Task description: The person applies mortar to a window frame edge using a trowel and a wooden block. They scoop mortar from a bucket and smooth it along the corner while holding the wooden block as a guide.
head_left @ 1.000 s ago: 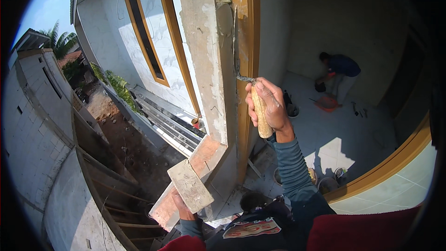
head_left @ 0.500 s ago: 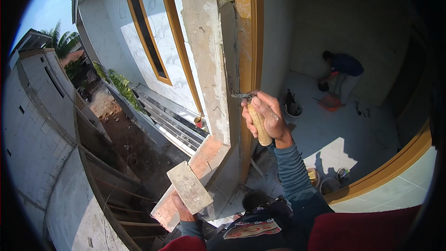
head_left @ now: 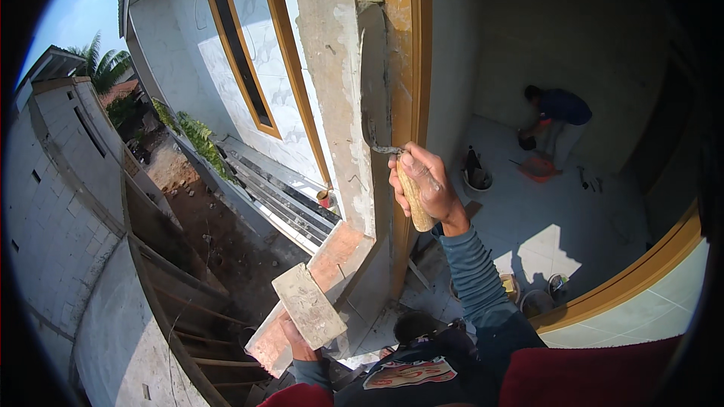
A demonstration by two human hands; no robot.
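Observation:
My right hand (head_left: 431, 187) is closed round the wooden handle (head_left: 414, 192) of a trowel (head_left: 375, 141). The thin metal blade lies edge-on to me along a narrow grey mortar strip (head_left: 372, 68), between an upright plank and the orange wooden door frame (head_left: 403, 53). Mortar smears the upright plank (head_left: 332, 68), and bent nails stick out of it. Lower left, my left hand (head_left: 299, 341) holds a small rectangular board (head_left: 308, 304) coated with dried mortar; its fingers are mostly hidden beneath. Behind that board slants a reddish plank (head_left: 339, 252) with nails.
Through the doorway at right, another person (head_left: 559, 109) bends over an orange basin (head_left: 537, 167) on a tiled floor. Buckets (head_left: 536, 301) stand just inside, near my right arm. To the left are a drop to bare soil (head_left: 207, 218) and a block wall (head_left: 60, 173).
My right hand has shifted slightly left with the trowel. The blade now angles more upward along the mortar strip. My left hand and its board have stayed in place.

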